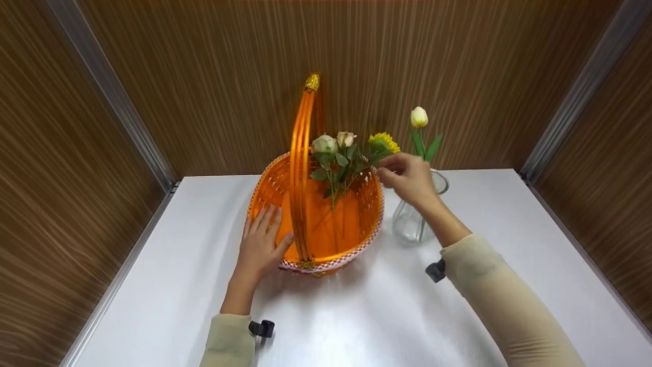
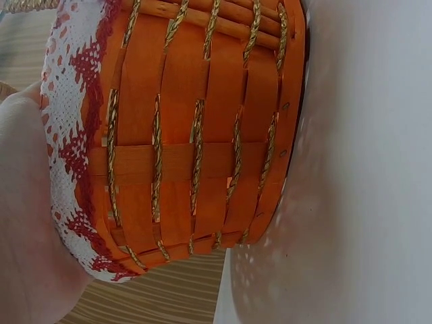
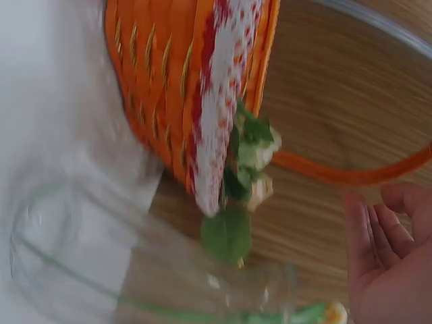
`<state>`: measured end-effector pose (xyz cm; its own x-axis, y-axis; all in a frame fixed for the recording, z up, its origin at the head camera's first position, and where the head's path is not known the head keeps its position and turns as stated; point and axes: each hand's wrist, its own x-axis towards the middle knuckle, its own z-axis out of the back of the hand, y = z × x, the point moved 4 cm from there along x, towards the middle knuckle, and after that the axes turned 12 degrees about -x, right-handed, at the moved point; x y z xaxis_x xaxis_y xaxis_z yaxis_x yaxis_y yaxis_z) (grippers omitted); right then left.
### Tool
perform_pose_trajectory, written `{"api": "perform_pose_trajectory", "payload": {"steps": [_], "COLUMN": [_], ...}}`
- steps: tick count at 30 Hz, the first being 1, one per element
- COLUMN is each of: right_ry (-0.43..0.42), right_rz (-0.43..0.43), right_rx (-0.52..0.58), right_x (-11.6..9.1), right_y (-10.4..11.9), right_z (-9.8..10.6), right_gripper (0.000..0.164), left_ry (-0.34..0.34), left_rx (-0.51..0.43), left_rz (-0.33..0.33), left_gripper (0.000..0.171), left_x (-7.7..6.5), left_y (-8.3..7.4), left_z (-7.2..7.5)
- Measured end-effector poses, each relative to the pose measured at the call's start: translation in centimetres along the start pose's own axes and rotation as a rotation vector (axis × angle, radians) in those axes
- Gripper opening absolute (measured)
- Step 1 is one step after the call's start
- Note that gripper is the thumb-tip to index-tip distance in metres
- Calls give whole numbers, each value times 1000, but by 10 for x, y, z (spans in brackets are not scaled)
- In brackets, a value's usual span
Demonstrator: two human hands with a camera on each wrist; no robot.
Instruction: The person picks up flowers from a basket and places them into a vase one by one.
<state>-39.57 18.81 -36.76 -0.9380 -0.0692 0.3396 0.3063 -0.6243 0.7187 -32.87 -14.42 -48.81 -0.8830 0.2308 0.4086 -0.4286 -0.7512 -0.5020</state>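
Observation:
An orange woven basket (image 1: 269, 176) with a red and white lace rim stands on the table, its tall handle (image 1: 299, 153) arching over it. My left hand (image 1: 261, 244) rests over the basket's near-left rim, fingers extended along the inside wall. Two pale roses (image 1: 324, 144) and a yellow sunflower (image 1: 384, 141) lean at the back right of the basket, stems reaching inside. Beside the sunflower, my right hand (image 1: 410, 178) hovers with loosely bent fingers. In the right wrist view nothing shows between those fingers (image 3: 361, 239).
Right of the basket stands a clear glass vase (image 1: 406, 224), holding a cream tulip (image 1: 419, 117); my right forearm passes in front of it. A wood-grain wall (image 1: 224, 92) rises behind the white table (image 1: 204, 214), with side panels left and right.

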Motion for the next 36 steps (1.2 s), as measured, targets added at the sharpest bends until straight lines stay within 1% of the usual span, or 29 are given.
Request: {"api": "perform_pose_trajectory", "payload": {"steps": [2,6,10,13,15,19,24,26,31,33,36], "right_ry": [70,171,242,268,273,279,272,268,235,218,205], "right_rz": [-47,-174,-314,-411,-461,-526,-610,-640,-700,-714,-724], "right_rx": [124,327,502,606,664,757,833,855,969,1003,1022], "right_x": [1,3,5,6,7,10,14,15,19,20,20], "right_y": [-1,-5,-11,-16,-19,-25,-30,-31,-32,-32,-33], "right_z": [-15,-42,-62,-74,-80,-90,-99,-101,-105,-107,-109], "right_gripper": [23,30,34,38,42,50,58,58,57,57,56], "left_ry": [1,13,16,10,7,-3,2,7,1,2,7], "left_rx": [-1,3,4,-2,-4,-5,1,2,12,13,14], "left_rz": [2,19,26,22,19,14,6,7,2,-2,6], "left_gripper": [72,72,72,72,72,72,72,72,72,71,71], "left_x": [0,0,-1,-1,-1,0,1,1,2,2,1], "left_y": [0,0,1,1,1,1,1,1,2,2,3], "left_z": [0,0,-1,-2,-2,-1,-1,0,0,0,0]}}
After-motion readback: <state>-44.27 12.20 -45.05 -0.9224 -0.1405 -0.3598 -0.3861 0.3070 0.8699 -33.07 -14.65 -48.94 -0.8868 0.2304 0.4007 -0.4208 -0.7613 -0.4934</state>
